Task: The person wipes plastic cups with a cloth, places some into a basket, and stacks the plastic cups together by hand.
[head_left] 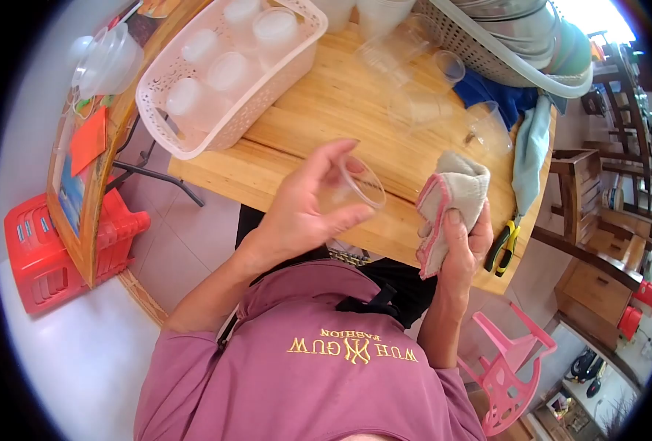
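A clear plastic cup is in my left hand, its rim tilted toward the right and my fingers and thumb around it. My right hand grips a folded off-white cloth with a pink edge, thumb on its front. Cup and cloth are apart, both above the front part of the wooden table. Several other clear cups lie or stand on the table beyond my hands. At the upper left, a pink perforated basket holds several cups.
A grey basket of bowls stands at the upper right, near a blue cloth and a light-blue cloth. Yellow-black pliers lie at the table's right edge. A pink chair and a red crate are below.
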A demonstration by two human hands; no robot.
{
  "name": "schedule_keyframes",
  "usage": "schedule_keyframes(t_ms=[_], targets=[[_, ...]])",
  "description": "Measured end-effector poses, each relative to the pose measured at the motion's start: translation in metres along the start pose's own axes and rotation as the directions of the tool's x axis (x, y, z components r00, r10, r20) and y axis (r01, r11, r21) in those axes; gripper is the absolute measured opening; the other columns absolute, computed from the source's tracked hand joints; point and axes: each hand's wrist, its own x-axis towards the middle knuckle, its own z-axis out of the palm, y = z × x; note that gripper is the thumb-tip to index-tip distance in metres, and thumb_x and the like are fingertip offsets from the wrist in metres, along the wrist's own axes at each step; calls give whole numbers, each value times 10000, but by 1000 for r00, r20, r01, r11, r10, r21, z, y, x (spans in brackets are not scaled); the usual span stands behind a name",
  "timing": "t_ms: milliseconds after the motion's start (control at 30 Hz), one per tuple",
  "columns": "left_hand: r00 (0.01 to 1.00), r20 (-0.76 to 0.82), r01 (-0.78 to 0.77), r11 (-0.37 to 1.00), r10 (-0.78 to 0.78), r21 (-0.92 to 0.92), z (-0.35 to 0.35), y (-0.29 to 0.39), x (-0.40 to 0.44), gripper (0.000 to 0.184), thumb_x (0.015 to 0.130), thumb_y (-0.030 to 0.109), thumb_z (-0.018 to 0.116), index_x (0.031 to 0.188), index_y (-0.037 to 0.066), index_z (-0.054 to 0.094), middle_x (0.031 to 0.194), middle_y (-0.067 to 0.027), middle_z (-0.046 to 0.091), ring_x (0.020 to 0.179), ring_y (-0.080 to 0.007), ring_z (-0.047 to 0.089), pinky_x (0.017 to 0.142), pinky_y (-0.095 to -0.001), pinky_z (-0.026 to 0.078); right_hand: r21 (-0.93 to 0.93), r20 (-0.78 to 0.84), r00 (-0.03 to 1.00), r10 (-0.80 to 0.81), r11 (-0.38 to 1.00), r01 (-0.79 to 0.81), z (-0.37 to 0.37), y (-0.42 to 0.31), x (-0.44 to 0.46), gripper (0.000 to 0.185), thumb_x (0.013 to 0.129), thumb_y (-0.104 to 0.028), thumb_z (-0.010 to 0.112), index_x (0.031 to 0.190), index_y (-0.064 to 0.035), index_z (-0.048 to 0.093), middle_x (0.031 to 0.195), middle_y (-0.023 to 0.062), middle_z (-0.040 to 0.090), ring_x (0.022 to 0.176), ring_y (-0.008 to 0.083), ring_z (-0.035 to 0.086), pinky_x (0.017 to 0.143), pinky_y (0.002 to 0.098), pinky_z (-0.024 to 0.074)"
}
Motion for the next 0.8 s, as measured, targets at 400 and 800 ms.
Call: schedule_keyframes(t_ms=[400, 800], targets=[[988, 23, 107, 564, -153, -819, 9, -4, 15, 740, 986, 520, 506, 1477, -5, 335, 1253, -165, 608, 1067, -257, 611, 958, -394, 472, -348, 528, 785, -323, 761, 547, 21, 0, -4, 531, 686, -14, 767, 1195, 6, 620, 1062, 201, 617, 921, 350, 643, 789, 389, 530], [948, 265, 318, 564, -176, -762, 0, -1, 9, 797, 958, 570, 522, 1509, 30, 318, 1212, -150, 621, 976, -207, 622, 650, -266, 495, -105, -159, 974, -163, 983, 147, -25, 19, 23, 317, 881, -31, 652, 1183, 51, 603, 1041, 38, 601, 906, 135, 597, 784, 255, 482]])
